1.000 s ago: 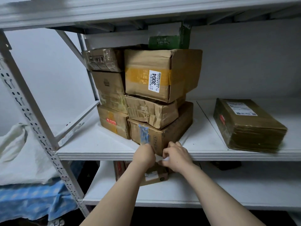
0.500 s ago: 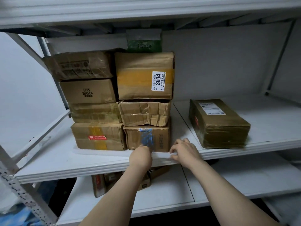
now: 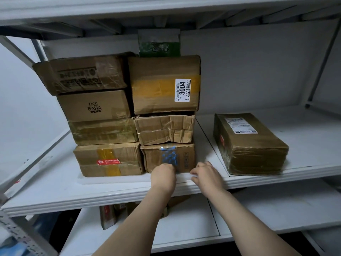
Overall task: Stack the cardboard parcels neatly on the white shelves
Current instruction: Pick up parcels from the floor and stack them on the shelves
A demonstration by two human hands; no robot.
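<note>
Two hands meet at the foot of the right-hand stack: the left hand (image 3: 163, 175) is curled against the front face of the bottom parcel (image 3: 169, 157), just under its strip of blue tape (image 3: 168, 156), and the right hand (image 3: 206, 175) rests beside that parcel's lower right corner, fingers bent on the white shelf (image 3: 55, 189). Neither hand encloses anything; whether the left fingertips press the cardboard or only hover at it I cannot tell.

That bottom parcel probably will not slide easily, since the crumpled parcel (image 3: 165, 129) and the large parcel labelled 3004 (image 3: 164, 85) sit directly above the hands on it, with a green packet (image 3: 159, 46) higher up behind. The cardboard looks soft and dented, so pushing low at both front corners seems safer than pressing the middle of a face. Taped patches may be slick.

Just left of the left hand stands a second stack of four parcels (image 3: 97, 115), touching the first. Well right of the right hand lies a flat wrapped parcel (image 3: 249, 143), alone, glossy and likely light enough to lift by its long edges
</note>
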